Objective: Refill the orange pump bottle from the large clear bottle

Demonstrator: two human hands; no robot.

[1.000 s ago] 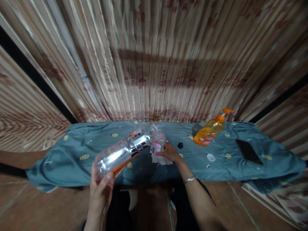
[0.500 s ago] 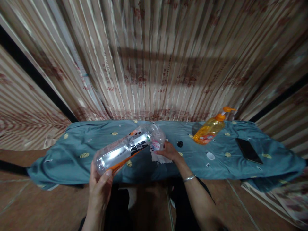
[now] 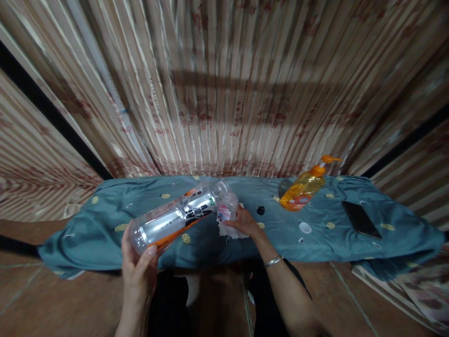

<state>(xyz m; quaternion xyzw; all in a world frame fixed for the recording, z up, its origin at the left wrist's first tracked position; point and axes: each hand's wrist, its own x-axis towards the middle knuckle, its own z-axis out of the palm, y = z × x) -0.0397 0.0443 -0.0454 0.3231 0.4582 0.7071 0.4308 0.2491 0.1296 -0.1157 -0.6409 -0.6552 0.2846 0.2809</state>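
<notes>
My left hand (image 3: pixel 142 267) is closed around the base of a large clear plastic bottle (image 3: pixel 171 217) with a silver, black and orange label. The bottle is tilted, its neck end to the right and lower end toward me. Its mouth meets the top of a small clear bottle (image 3: pixel 227 201) with a pink and white label; whether liquid passes between them I cannot tell. My right hand (image 3: pixel 243 221) grips the small bottle from the right side. A white paper tissue (image 3: pixel 228 230) lies beneath the small bottle and my right hand.
To the right stands an orange pump bottle (image 3: pixel 303 189) with yellow liquid. A black cap (image 3: pixel 260 210), a white round lid (image 3: pixel 305 227) and a dark phone (image 3: pixel 361 219) lie on the teal cloth (image 3: pixel 277 248). A striped curtain (image 3: pixel 217 93) hangs behind.
The large bottle's base and my left hand have shifted slightly left. My right hand keeps its grip on the small bottle. The view has moved a little.
</notes>
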